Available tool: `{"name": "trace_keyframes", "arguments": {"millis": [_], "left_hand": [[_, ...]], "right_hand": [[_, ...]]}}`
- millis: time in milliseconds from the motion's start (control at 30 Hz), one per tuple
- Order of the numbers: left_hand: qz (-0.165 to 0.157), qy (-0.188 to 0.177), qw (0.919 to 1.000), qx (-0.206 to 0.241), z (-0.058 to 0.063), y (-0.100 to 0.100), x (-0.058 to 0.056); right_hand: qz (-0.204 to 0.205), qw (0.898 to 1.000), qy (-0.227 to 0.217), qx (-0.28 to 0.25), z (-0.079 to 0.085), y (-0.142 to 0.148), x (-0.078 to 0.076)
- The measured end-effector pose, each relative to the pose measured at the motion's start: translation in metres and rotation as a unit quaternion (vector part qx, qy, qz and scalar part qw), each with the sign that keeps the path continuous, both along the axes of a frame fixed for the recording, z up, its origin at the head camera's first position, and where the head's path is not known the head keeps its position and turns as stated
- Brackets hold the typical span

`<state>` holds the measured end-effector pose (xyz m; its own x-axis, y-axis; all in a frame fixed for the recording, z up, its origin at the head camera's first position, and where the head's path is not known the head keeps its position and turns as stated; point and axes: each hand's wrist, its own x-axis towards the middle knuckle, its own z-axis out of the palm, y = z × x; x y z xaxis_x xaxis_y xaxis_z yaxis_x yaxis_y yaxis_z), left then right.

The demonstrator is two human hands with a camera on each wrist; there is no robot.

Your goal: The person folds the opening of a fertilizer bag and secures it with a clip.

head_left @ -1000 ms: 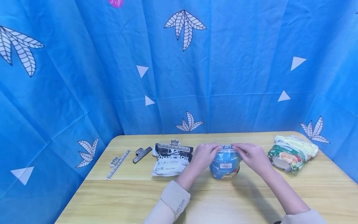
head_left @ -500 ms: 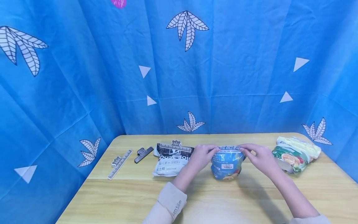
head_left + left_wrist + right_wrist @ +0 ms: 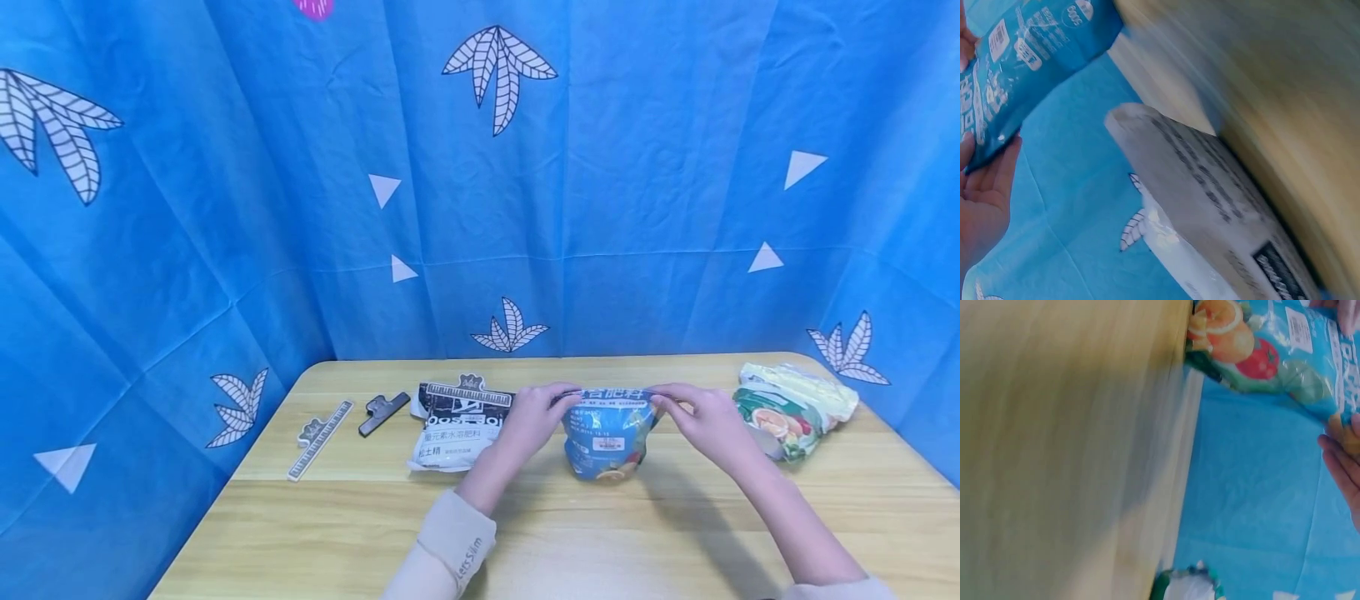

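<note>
A blue printed plastic bag [image 3: 603, 442] with fruit pictures stands upright on the table. My left hand [image 3: 534, 417] pinches its upper left corner between thumb and fingers. At the upper right corner my right hand [image 3: 705, 423] has the same kind of pinch, so the top edge is stretched between both hands. In the left wrist view the bag [image 3: 1047, 56] shows its barcode label and my left hand [image 3: 988, 203] at its corner. Oranges and a tomato are printed on the bag [image 3: 1260, 353] in the right wrist view, where my right hand [image 3: 1344, 465] holds it.
Left of the blue bag lies a black-and-white bag [image 3: 450, 446] with a piano-key clip [image 3: 468, 392] across its top. A black clip [image 3: 384, 413] and another piano-key clip [image 3: 321, 440] lie farther left. A crumpled green bag [image 3: 787, 417] lies at right on the wooden table [image 3: 315, 533].
My right hand has moved a little to the right and the hands are farther apart. The blue bag's top edge is spread wider, showing more of its lettering.
</note>
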<state>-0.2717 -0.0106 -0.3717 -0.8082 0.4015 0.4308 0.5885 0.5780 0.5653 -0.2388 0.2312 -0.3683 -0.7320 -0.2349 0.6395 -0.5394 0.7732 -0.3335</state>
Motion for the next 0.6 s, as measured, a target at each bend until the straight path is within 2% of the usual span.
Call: {"name": "trace_keyframes", "arguments": {"millis": [167, 267, 333, 433, 533, 600], "left_hand": [[-0.023, -0.001, 0.9997, 0.010, 0.000, -0.004, -0.003], [-0.027, -0.009, 0.9996, 0.005, 0.002, -0.004, -0.004], [-0.017, -0.008, 0.9996, -0.021, 0.005, -0.003, -0.004], [-0.008, 0.012, 0.9973, -0.072, 0.011, 0.002, -0.005], [-0.011, 0.034, 0.9915, -0.125, 0.018, 0.010, -0.007], [-0.017, 0.032, 0.9873, -0.155, 0.020, 0.015, -0.009]], "right_hand": [[0.007, 1.000, 0.028, 0.008, 0.000, 0.006, 0.000], [-0.008, 1.000, 0.000, 0.013, 0.003, 0.004, 0.001], [-0.015, 0.999, -0.039, 0.011, 0.007, 0.001, 0.001], [-0.003, 0.995, -0.095, 0.017, 0.012, -0.005, -0.001], [0.032, 0.991, -0.125, 0.040, 0.015, -0.013, -0.005], [0.044, 0.988, -0.131, 0.061, 0.017, -0.018, -0.008]]}}
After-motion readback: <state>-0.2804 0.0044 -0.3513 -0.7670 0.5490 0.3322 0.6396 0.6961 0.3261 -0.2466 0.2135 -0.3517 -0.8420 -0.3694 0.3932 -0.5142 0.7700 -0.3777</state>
